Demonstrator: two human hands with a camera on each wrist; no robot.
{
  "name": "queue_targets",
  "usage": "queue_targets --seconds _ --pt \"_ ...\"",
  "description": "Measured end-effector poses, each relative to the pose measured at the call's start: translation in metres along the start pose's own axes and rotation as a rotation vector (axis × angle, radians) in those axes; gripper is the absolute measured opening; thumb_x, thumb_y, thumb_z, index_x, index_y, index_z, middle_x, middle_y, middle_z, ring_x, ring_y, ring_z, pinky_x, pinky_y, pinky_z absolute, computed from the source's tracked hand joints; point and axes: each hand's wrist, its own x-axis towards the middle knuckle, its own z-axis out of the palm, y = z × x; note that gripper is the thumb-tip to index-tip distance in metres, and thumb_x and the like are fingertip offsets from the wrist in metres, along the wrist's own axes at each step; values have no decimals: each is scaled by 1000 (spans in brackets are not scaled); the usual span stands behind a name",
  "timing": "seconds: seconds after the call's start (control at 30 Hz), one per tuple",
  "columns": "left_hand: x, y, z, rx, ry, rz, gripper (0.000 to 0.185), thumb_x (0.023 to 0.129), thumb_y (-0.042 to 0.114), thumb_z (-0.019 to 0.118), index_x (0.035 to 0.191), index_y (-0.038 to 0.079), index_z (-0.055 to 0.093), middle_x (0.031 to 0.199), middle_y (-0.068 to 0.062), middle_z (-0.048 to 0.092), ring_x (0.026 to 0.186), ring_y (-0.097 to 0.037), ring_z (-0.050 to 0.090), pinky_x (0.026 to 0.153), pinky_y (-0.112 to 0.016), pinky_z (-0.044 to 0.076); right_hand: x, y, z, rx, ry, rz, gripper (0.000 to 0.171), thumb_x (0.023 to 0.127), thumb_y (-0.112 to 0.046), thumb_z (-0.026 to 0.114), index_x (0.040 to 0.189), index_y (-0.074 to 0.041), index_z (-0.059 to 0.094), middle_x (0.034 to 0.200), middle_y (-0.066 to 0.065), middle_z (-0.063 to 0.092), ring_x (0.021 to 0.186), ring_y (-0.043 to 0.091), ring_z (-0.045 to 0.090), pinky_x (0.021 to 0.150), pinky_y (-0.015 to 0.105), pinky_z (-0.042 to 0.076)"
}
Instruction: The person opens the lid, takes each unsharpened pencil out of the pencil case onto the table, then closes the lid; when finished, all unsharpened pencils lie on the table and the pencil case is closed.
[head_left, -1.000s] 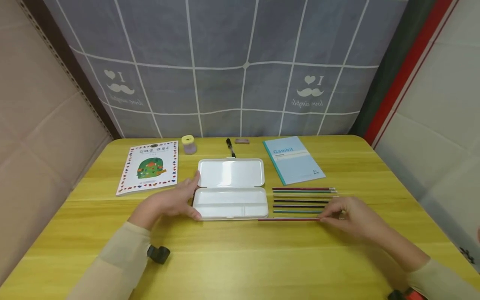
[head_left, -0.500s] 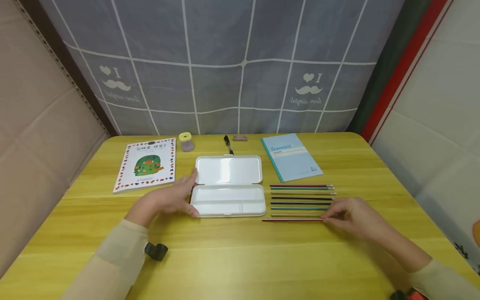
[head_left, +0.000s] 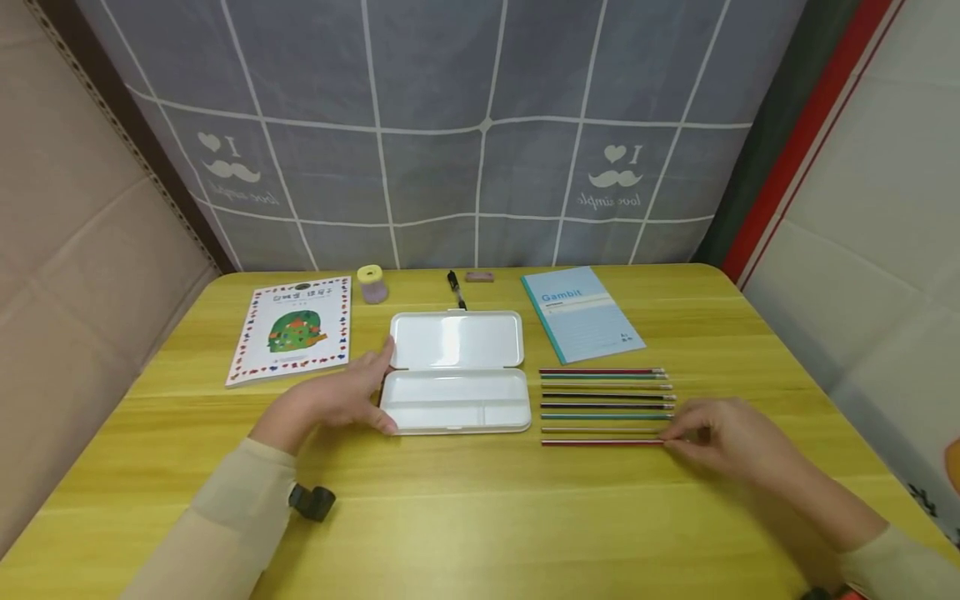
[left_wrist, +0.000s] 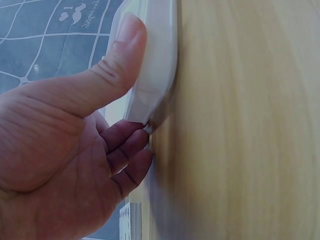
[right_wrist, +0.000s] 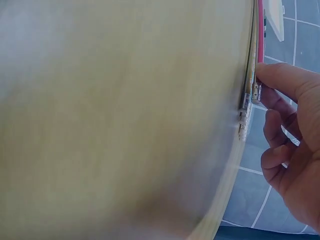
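Note:
A white pencil case (head_left: pixel 456 371) lies open on the yellow table (head_left: pixel 480 508), lid flat behind the tray. My left hand (head_left: pixel 337 398) grips its left end, thumb on the front corner (left_wrist: pixel 150 65) and fingers behind. Right of the case lies a row of several coloured pencils (head_left: pixel 603 396). The nearest one, a red pencil (head_left: pixel 600 442), is pinched at its eraser end by my right hand (head_left: pixel 720 437); the right wrist view shows the thumb on its metal ferrule (right_wrist: pixel 256 92).
At the back of the table lie a picture book (head_left: pixel 294 329), a yellow-lidded sharpener (head_left: pixel 372 283), a black pen (head_left: pixel 454 288), an eraser (head_left: pixel 480 276) and a blue Gambit notebook (head_left: pixel 581 312). A grey checked cloth hangs behind.
My right hand has drawn the red pencil to the right, so its tip now lines up with the other pencils. The left hand has stayed on the case.

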Motion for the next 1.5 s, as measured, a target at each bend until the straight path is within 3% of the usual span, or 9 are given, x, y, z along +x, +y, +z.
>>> queue_targets --seconds 0.3,0.73,0.97,1.13,1.27,1.4,1.5 --pt "-6 -2 -3 1 8 -11 139 81 41 88 161 -5 -17 167 -37 0 156 -49 2 125 -62 9 6 -2 4 -70 1 -1 30 71 -8 94 83 -33 82 86 -21 69 72 -7 59 56 20 48" --pt "-15 -5 -11 16 28 -18 139 82 42 87 161 -4 -17 168 -36 2 156 -48 4 125 -61 11 17 -5 6 -57 -9 -9 29 73 -9 94 86 -32 82 88 -21 69 74 -6 60 58 22 50" --pt "-19 -5 -14 9 30 -33 139 82 44 87 161 -3 -18 168 -35 -3 157 -48 -1 125 -61 8 22 -12 8 -45 21 50 25 73 -15 95 91 -27 83 92 -14 72 67 -8 52 55 19 45" --pt "-17 -5 -10 -4 46 -15 140 82 40 88 161 -5 -18 168 -34 -1 157 -46 2 125 -60 9 39 -25 6 -11 51 103 22 77 -18 93 92 -28 81 92 -16 71 62 -5 45 53 20 42" --pt "-11 -6 -1 -59 58 38 144 80 37 91 159 -6 -22 168 -33 3 156 -42 8 126 -59 10 55 -33 8 61 43 142 21 82 -20 91 101 -23 81 97 -10 73 65 -1 49 53 23 44" --pt "-4 -4 6 -100 72 81 147 78 34 93 159 -5 -24 163 -29 23 151 -37 22 126 -56 15 72 -38 13 91 7 173 36 86 -28 88 118 -17 78 108 -5 74 78 6 56 62 26 49" --pt "-1 -2 7 -106 81 83 147 77 32 94 160 -2 -22 150 -22 41 142 -32 35 125 -52 21 88 -40 14 82 -16 172 49 88 -35 86 130 -14 73 122 3 73 93 16 62 74 35 54"
